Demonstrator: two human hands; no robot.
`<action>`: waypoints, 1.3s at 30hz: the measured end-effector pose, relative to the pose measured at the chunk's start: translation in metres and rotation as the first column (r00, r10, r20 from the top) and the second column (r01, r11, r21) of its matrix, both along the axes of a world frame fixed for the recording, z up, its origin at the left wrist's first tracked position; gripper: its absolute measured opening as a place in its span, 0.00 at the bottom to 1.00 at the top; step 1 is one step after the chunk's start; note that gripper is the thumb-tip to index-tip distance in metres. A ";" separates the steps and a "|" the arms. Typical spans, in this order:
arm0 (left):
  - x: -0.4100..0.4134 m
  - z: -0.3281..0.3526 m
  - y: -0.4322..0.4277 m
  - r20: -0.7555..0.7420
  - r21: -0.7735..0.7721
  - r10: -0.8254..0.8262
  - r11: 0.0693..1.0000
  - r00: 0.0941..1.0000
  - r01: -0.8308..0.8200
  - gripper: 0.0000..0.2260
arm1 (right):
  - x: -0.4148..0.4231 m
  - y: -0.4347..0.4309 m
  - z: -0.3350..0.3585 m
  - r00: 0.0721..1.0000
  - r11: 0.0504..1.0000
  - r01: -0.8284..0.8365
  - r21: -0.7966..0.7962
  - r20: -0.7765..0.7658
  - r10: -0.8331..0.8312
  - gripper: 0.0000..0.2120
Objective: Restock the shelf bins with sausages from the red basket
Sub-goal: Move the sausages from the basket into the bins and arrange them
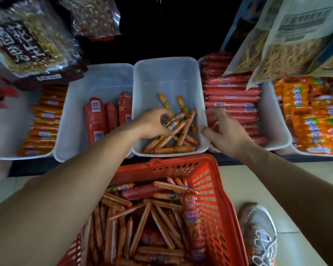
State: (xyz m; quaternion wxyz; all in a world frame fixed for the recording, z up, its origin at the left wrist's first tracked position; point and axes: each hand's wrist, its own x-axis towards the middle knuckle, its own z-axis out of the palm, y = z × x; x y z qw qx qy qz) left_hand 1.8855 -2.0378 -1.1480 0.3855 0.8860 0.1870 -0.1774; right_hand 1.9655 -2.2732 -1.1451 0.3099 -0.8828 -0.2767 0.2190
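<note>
The red basket (210, 181) sits low in the middle, holding several thin orange sausages (142, 223) and some thick red ones. Above it, the middle white bin (167, 73) holds a loose pile of thin orange sausages (183, 135). My left hand (154, 123) reaches into that bin, fingers closed around a few thin sausages on the pile. My right hand (223, 129) rests on the bin's right rim with fingers curled; I cannot tell whether it holds anything.
A bin (100, 79) on the left holds thick red sausages. A bin of long red sausages (231, 100) stands on the right, with orange packs (311, 116) beyond. Snack bags (27, 39) hang overhead. A grey shoe (260, 233) stands on the tiled floor.
</note>
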 end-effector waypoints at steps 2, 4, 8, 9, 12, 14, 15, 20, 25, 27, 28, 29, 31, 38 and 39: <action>0.000 -0.007 -0.003 -0.008 0.101 -0.036 0.994 0.999 0.037 0.25 | -0.007 -0.002 -0.004 1.000 1.000 -0.002 -0.018 -0.023 0.002 0.28; -0.002 -0.013 -0.007 0.030 0.100 -0.018 0.995 0.999 0.015 0.25 | -0.010 -0.002 -0.006 1.000 0.998 -0.008 -0.061 -0.009 0.007 0.28; -0.004 -0.019 -0.010 0.038 0.062 0.006 0.998 0.999 -0.009 0.27 | -0.015 0.001 -0.002 0.999 0.992 0.000 -0.124 0.052 0.007 0.26; -0.003 -0.020 -0.009 0.028 0.060 -0.001 0.998 1.000 -0.001 0.28 | -0.016 0.001 -0.001 0.998 0.991 0.004 -0.131 0.056 0.004 0.26; 0.000 -0.020 -0.013 -0.023 0.124 -0.086 0.988 0.996 0.088 0.35 | -0.017 0.001 0.000 0.997 0.989 0.009 -0.149 0.074 0.002 0.25; 0.002 -0.021 -0.018 -0.052 0.222 -0.182 0.957 0.982 0.189 0.41 | -0.017 0.002 0.000 0.996 0.986 0.009 -0.166 0.085 0.005 0.25; 0.004 -0.020 -0.019 -0.051 0.257 -0.209 0.942 0.977 0.215 0.41 | -0.017 0.002 0.000 0.996 0.985 0.010 -0.172 0.088 0.006 0.26; 0.013 -0.012 -0.008 -0.126 0.391 -0.304 0.860 0.944 0.329 0.39 | -0.018 0.004 0.000 0.995 0.984 0.016 -0.178 0.099 0.002 0.26; 0.017 -0.001 -0.001 -0.198 0.160 -0.333 0.917 0.922 0.366 0.30 | -0.017 0.003 -0.001 0.994 0.985 0.018 -0.171 0.109 0.001 0.25; 0.018 0.001 0.001 -0.094 0.166 -0.259 0.948 0.961 0.272 0.19 | -0.017 0.003 -0.001 0.994 0.986 0.017 -0.168 0.110 0.002 0.25; 0.020 0.000 0.000 -0.019 0.198 -0.197 0.960 0.980 0.196 0.15 | -0.017 0.003 -0.001 0.994 0.986 0.015 -0.168 0.112 0.004 0.25; 0.023 -0.002 -0.001 0.048 0.213 -0.132 0.970 0.990 0.119 0.14 | -0.018 0.004 -0.001 0.993 0.986 0.014 -0.167 0.114 0.005 0.25; 0.030 -0.006 -0.009 0.100 0.169 -0.028 0.986 0.995 0.011 0.13 | -0.018 0.004 -0.001 0.993 0.986 0.014 -0.164 0.117 0.005 0.25; 0.050 -0.023 -0.047 -0.063 0.287 -0.048 0.956 0.997 0.064 0.16 | -0.019 0.003 -0.003 0.989 0.987 0.014 -0.161 0.149 0.010 0.25; 0.051 -0.023 -0.045 -0.040 0.251 -0.035 0.967 0.999 0.044 0.15 | -0.018 0.003 -0.003 0.988 0.987 0.015 -0.163 0.153 0.010 0.25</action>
